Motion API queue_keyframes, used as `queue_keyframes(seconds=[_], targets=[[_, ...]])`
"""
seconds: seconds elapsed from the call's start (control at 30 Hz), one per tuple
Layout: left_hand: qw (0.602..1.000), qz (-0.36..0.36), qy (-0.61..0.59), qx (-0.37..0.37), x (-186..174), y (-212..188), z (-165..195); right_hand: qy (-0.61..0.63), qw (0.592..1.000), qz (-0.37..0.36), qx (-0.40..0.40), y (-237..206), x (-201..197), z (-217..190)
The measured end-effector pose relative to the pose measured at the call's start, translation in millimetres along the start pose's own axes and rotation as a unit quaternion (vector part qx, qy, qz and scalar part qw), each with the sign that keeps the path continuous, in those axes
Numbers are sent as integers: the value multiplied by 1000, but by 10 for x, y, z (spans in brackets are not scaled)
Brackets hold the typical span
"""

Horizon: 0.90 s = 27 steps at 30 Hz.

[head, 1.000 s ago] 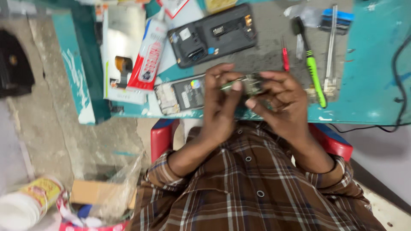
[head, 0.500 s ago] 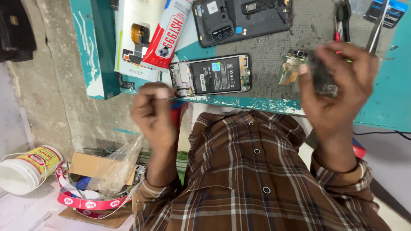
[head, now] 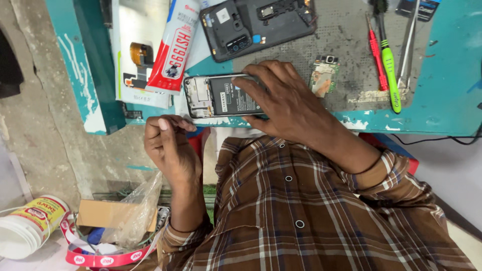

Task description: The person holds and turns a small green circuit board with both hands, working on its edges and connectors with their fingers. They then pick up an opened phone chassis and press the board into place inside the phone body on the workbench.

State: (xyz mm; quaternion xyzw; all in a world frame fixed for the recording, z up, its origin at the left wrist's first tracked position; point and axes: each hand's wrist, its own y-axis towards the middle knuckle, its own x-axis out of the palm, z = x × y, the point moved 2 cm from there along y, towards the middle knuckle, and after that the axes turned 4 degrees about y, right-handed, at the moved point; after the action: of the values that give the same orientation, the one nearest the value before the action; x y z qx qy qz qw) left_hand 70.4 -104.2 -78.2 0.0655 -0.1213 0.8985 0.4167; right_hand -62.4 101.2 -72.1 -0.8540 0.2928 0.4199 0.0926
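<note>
Right hand (head: 288,100) is gripping the opened phone (head: 221,95), steadying it on the table (head: 452,75); left hand (head: 168,143) is hovering loosely curled, empty, beside it.

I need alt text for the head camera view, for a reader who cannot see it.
The right hand rests on an opened phone at the edge of a teal workbench. The left hand is curled below the edge, beside a glue tube, a circuit board and a green screwdriver.
</note>
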Motion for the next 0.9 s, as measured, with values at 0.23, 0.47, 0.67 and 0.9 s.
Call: queue_keyframes(seconds=[0.23,0.47,0.67,0.9], targets=[[999,40,-20,9,165,-92,-28,47,993,100,48,-208,49,91],[992,-90,54,-74,689,-287,-284,38,969,240,47,-507,-106,18],[980,-106,69,-156,940,-118,-367,116,968,199,101,-723,-399,66],[970,-211,68,-97,877,27,-208,-57,960,195,193,-770,-419,163]])
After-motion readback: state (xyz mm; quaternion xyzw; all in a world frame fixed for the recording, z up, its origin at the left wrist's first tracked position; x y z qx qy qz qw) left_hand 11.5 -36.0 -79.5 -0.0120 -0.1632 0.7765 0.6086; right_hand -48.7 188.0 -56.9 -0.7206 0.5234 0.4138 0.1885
